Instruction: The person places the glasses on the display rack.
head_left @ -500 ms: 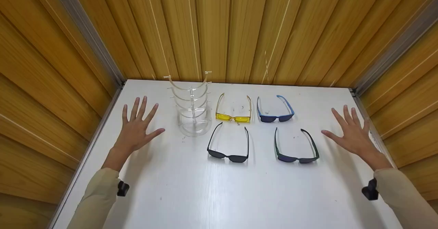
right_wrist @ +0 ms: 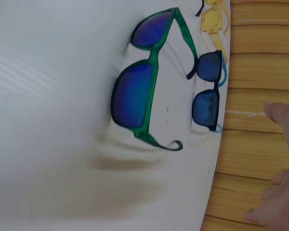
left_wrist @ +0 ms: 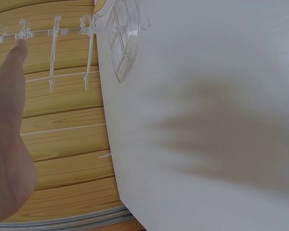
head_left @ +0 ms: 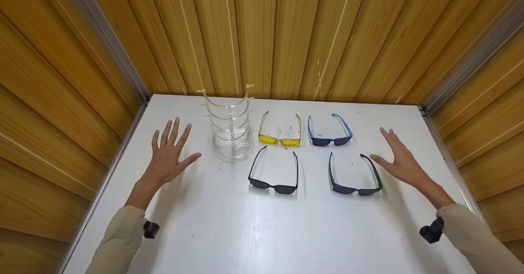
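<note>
From the head view, I see four pairs of glasses lying on the white table (head_left: 229, 237): the yellow pair (head_left: 268, 140) and the blue pair (head_left: 321, 142) at the far side, the black pair (head_left: 284, 189) and the green pair (head_left: 344, 189) nearer. The clear stand (head_left: 233, 156) is upright to their left, with no glasses on it. The right hand (head_left: 403, 165) has just moved left, and its fingers have come closer together; now it is just beside the green pair, which I judge the easiest for it to reach. The left hand (head_left: 166, 163) has shifted only slightly to the right, to the left of the stand, with fingers spread. Both hands hold nothing, so the handling, in my judgement, has not begun.

In the left wrist view, the hand shows only partly; the stand and a soft shadow (left_wrist: 216, 130) are beyond it.

In the right wrist view, thumb and fingers are apart, with nothing between them; the green pair is largest.
</note>
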Tool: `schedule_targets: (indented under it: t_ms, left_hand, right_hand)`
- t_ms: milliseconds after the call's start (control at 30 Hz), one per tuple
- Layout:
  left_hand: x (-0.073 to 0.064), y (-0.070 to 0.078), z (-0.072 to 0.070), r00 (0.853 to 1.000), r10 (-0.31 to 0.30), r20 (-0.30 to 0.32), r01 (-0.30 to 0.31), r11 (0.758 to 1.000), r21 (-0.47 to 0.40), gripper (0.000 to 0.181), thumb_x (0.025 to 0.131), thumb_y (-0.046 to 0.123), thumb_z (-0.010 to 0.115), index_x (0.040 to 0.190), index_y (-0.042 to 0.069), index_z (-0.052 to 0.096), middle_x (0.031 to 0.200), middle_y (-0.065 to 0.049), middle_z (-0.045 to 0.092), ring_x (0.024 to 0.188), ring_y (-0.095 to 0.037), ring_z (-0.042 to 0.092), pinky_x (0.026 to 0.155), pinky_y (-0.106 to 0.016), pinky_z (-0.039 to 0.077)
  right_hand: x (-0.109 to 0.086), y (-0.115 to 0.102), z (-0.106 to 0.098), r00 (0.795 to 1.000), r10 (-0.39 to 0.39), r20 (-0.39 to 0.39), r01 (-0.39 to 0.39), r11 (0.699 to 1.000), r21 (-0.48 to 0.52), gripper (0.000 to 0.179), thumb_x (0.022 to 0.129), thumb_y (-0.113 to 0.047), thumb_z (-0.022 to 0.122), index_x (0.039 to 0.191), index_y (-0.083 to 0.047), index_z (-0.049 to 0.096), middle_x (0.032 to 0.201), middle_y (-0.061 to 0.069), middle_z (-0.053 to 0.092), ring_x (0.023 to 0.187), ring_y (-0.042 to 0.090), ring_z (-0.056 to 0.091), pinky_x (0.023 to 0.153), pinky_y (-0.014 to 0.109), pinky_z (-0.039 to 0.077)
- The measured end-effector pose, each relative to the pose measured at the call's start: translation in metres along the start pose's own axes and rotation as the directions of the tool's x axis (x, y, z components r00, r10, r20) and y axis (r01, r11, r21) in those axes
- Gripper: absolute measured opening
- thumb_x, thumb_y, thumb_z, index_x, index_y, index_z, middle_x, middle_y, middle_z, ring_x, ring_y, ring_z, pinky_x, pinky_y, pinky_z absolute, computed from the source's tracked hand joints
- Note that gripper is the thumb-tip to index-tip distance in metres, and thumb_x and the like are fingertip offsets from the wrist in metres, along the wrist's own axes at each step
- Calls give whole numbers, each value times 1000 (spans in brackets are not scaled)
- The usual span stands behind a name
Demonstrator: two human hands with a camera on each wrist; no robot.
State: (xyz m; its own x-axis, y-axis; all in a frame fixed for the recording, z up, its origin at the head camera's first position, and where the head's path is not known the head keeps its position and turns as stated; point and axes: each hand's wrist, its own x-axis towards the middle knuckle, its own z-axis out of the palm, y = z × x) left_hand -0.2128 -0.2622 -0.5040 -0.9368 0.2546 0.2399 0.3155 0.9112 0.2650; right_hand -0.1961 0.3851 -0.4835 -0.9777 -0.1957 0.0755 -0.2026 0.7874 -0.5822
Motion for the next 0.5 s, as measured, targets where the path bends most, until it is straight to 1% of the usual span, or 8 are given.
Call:
schedule_targets:
  t_ms: [100, 167, 367, 500]
  left_hand:
    - [2, 8, 0, 1000, 8, 12, -8, 1000, -27, 89, 96, 57, 59, 165, 20, 18, 173, -17, 8, 159, -40, 6, 124, -69, 1]
    - [2, 13, 0, 1000, 18, 17, -17, 999, -51, 88, 97, 54, 60, 165, 18, 18, 172, -17, 12, 158, -39, 10, 124, -68, 4]
    - [1, 27, 2, 999, 36, 10, -35, 992, -119, 84, 98, 48, 62, 164, 15, 21, 170, -17, 23, 154, -39, 22, 121, -66, 14]
    - [0, 32, 5, 999, 45, 14, -42, 988, -150, 83, 99, 47, 62, 164, 15, 22, 168, -15, 29, 151, -38, 26, 120, -64, 18]
  right_hand:
    - [-1, -10, 5, 1000, -2, 11, 1, 999, 43, 85, 99, -30, 68, 164, -7, 17, 167, 33, 12, 152, 58, 12, 115, 81, 13]
    - [-2, -16, 8, 1000, 0, 24, -2, 998, 62, 84, 99, -29, 67, 163, -6, 18, 167, 31, 16, 152, 56, 15, 117, 78, 16]
    - [-5, -34, 19, 995, 26, 93, -37, 991, 125, 80, 102, -30, 63, 163, -5, 18, 168, 27, 18, 150, 55, 23, 118, 73, 26]
    - [-7, -45, 30, 993, -1, 120, -24, 979, 203, 75, 103, -27, 62, 161, -2, 22, 166, 28, 23, 148, 54, 31, 118, 67, 31]
